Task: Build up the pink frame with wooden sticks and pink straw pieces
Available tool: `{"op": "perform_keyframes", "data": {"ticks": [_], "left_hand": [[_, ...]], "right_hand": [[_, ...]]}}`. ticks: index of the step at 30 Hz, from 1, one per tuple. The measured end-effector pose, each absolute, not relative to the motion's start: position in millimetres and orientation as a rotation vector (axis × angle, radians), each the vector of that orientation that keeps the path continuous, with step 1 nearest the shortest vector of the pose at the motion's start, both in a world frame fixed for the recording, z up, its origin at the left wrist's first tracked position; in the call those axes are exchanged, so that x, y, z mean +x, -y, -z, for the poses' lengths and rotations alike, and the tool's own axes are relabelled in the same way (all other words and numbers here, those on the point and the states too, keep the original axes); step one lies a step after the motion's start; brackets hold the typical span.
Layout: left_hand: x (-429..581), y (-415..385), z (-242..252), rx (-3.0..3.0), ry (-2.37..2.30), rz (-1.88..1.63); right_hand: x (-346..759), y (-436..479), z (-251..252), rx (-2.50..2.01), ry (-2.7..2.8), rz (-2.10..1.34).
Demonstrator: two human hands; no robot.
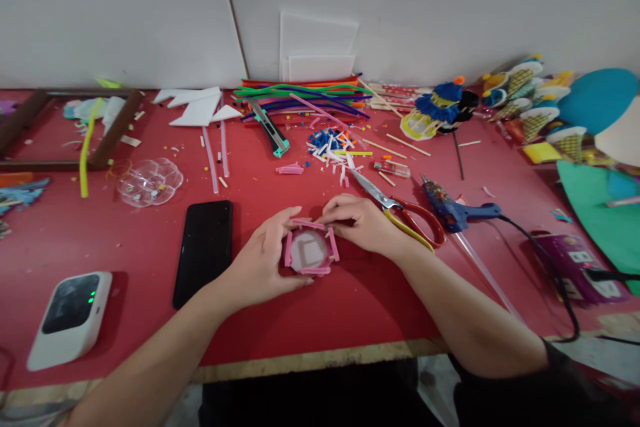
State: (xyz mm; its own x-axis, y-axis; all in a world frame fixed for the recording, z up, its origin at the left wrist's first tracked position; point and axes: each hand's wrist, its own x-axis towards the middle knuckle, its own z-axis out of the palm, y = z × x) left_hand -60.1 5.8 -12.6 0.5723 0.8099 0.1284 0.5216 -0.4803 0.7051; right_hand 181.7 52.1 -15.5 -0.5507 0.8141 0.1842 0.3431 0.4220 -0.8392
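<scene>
A small round craft piece (304, 253) with a pale disc in the middle and pink strips around its rim is low over the red table. Curled round its left side, my left hand (263, 250) grips it between the thumb below and the fingers above. My right hand (363, 221) is closed in a pinch at the upper right edge, its fingertips against the end of the top pink strip (307, 224). Scissors (387, 199) with red and yellow handles lie just beyond my right hand. Left of my left hand is a black phone (204, 243).
A glue gun (445, 208) with a black cord lies at right, near a purple power strip (575, 267). Behind are a cutter knife (270, 128), pipe cleaners (305, 97) and cut bits (333, 145). A white device (70, 320) sits at left, below a brown frame (113, 133).
</scene>
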Motion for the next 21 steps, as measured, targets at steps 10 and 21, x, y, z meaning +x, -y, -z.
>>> {"op": "perform_keyframes", "data": {"ticks": [10,21], "left_hand": [[-58.4,-7.7,4.3,2.244,-1.041,-0.573],[-57.6,-8.1,-1.6,2.249,-1.056,-0.472]], "right_hand": [[182.3,-51.7,17.3,-0.953,2.102,-0.988],[180.7,-51.6,18.5,-0.977,2.065,-1.024]]}}
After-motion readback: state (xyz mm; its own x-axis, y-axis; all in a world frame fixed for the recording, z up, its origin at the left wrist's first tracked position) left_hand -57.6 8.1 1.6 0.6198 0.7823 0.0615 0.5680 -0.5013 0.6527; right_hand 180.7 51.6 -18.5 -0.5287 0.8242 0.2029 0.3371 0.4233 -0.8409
